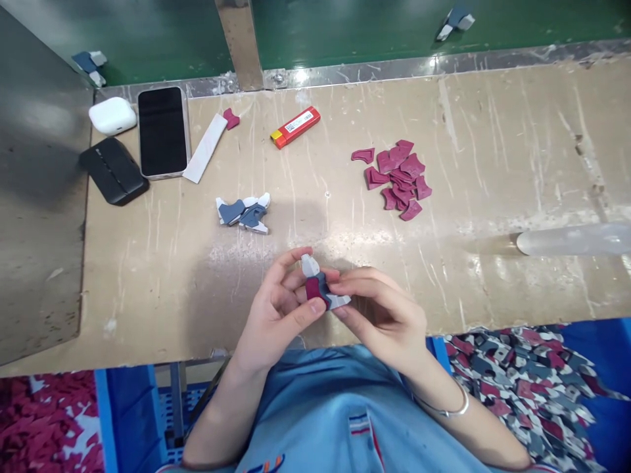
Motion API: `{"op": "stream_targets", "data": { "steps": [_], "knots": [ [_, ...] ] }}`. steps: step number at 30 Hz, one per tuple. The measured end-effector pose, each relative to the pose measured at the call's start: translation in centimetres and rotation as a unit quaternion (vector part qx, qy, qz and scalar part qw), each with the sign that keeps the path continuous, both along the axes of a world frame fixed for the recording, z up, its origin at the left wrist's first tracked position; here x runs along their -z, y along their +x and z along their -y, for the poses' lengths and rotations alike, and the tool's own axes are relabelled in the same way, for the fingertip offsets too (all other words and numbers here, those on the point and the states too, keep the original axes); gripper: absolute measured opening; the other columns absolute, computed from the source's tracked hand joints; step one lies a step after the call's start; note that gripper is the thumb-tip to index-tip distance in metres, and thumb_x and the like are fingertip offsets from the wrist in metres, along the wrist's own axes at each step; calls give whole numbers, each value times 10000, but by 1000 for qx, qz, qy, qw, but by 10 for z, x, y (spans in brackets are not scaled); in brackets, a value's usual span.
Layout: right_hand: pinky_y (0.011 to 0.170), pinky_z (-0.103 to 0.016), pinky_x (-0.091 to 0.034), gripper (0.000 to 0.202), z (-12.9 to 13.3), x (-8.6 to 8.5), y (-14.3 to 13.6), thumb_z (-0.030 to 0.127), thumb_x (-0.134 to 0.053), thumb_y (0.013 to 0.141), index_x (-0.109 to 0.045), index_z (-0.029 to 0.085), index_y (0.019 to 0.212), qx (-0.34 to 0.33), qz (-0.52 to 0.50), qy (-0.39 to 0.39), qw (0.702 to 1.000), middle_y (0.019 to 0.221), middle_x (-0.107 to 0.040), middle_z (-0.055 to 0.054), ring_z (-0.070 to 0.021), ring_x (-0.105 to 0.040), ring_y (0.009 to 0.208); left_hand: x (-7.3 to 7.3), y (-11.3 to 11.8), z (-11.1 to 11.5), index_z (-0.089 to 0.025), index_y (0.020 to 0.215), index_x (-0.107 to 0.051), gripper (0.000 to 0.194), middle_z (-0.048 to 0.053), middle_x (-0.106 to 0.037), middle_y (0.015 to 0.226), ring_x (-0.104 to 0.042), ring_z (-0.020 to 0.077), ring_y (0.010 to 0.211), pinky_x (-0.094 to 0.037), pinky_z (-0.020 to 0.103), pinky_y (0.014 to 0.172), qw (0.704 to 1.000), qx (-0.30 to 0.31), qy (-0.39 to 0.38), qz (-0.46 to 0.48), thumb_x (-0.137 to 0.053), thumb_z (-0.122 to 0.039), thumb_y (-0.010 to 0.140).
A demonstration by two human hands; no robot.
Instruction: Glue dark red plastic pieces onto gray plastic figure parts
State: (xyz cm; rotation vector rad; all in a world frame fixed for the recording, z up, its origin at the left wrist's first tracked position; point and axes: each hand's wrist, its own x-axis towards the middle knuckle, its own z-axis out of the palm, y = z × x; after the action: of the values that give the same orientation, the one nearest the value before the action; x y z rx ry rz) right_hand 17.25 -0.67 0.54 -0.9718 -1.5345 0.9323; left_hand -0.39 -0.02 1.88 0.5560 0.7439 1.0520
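Tan table (468, 177), scuffed w/ white streaks; green surface (345, 33) beyond metal strip (355, 73). Blue bins (133, 420) w/ bits below, L & R. L hand (273, 309) & R hand (389, 312) both gripping maroon/grey/white pc (314, 289) over table's near side. Maroon pile (401, 172) beyond, to R.

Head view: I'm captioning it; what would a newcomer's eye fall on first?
Probably the small maroon, blue-grey and white plastic-looking part, held by the left hand and right hand, below centre. Then the flat maroon pieces piled right of centre, and the red, yellow-ended stick farther back.
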Motion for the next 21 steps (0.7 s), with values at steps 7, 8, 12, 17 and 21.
{"op": "stream_targets", "data": {
  "steps": [7,8,12,17,21],
  "knots": [
    [770,-330,-691,262,3,2,-4,117,-749,996,-786,254,1216,15,9,40,999,996,-829,-57,-204,-800,880,0,1,1,-275,1275,-675,482,4,-865,1022,-861,156,941,-679,237,907,1000,-17,-2,-17,-954,-265,881],
    [770,-332,-690,257,3,2,-5,119,-749,998,-784,253,1215,17,11,42,999,996,-828,-58,-205,-800,882,0,1,2,-275,1281,-671,493,7,-863,1019,-860,162,942,-680,247,911,1000,-15,-6,-22,-955,-276,879],
    [787,-328,-689,251,3,4,-4,113,-753,999,-781,238,1215,26,15,58,998,998,-829,-63,-204,-802,895,1,0,2,-283,1318,-665,507,15,-859,1021,-860,175,955,-675,251,904,1000,4,-22,-20,-942,-310,893],
    [791,-335,-685,266,4,3,-4,100,-751,992,-780,228,1224,23,15,75,997,991,-831,-63,-203,-798,889,4,0,4,-265,1319,-664,514,36,-865,1036,-859,192,954,-674,277,923,999,-3,6,-46,-941,-342,893],
    [778,-364,-694,306,5,4,-4,115,-752,988,-789,263,1254,24,3,61,998,997,-841,-57,-222,-805,891,4,0,6,-284,1342,-668,480,46,-867,1124,-852,185,986,-679,276,915,997,1,41,-71,-909,-331,930]
  ]
}}
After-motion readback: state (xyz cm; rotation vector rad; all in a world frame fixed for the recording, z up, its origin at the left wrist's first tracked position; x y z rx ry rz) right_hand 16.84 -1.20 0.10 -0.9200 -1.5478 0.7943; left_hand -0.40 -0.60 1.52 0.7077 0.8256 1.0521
